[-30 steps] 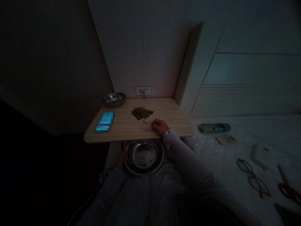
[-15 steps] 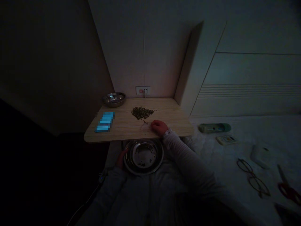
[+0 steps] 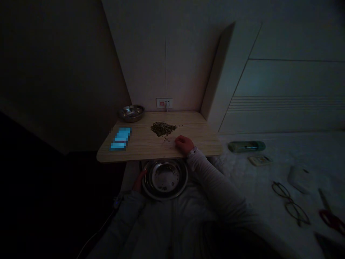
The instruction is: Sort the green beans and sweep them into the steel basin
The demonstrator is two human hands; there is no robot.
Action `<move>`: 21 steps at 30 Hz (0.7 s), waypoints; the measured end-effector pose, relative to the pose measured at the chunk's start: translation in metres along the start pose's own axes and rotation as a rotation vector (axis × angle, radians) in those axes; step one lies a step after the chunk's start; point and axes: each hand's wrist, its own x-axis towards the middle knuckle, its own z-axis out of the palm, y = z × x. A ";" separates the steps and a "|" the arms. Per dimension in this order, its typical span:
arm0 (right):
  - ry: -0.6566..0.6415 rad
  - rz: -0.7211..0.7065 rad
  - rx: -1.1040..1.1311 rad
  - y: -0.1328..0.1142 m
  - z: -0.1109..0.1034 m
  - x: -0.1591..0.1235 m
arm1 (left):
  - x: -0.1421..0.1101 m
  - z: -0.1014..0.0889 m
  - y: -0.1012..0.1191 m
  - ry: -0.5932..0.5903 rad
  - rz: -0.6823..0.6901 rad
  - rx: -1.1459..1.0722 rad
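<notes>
My left hand [image 3: 138, 181] grips the left rim of a round metal bowl [image 3: 184, 183], held just below the table's front edge. A few dark bits lie on its bottom. My right hand [image 3: 184, 144] rests on the wooden table [image 3: 140, 153] near its front edge, fingers curled closed; what they hold, if anything, is hidden. Beyond it and to the left lies a spread pile of small dark greenish grains [image 3: 162, 128]. A few stray grains lie between the pile and my right hand.
A second metal bowl [image 3: 132, 114] stands at the table's back left, with a lit, blurred-out phone [image 3: 121, 138] in front. A wall socket [image 3: 164, 103] sits behind. On the bed at right lie a greenish bottle [image 3: 246, 146], a pale device [image 3: 260, 160], glasses [image 3: 289, 201] and red-handled scissors [image 3: 331, 220].
My right hand has shifted slightly to the right. One stray grain near the front edge appears a little closer to the edge. My left hand and the bowl stay put.
</notes>
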 end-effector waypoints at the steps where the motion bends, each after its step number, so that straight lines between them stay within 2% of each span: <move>1: 0.033 0.005 -0.028 0.000 0.000 0.000 | -0.001 0.001 0.000 0.003 0.003 0.002; 4: 0.082 0.005 -0.086 0.001 -0.001 0.001 | -0.007 0.005 0.002 0.014 -0.002 0.011; 10: 0.049 -0.004 -0.149 0.000 -0.002 0.001 | -0.010 0.006 0.004 0.050 -0.006 0.028; 15: 0.021 -0.018 -0.198 0.001 -0.002 0.001 | -0.004 0.004 0.002 -0.012 -0.017 -0.008; 21: -0.018 -0.050 -0.146 0.005 0.001 0.000 | 0.001 0.001 0.000 -0.014 -0.010 -0.025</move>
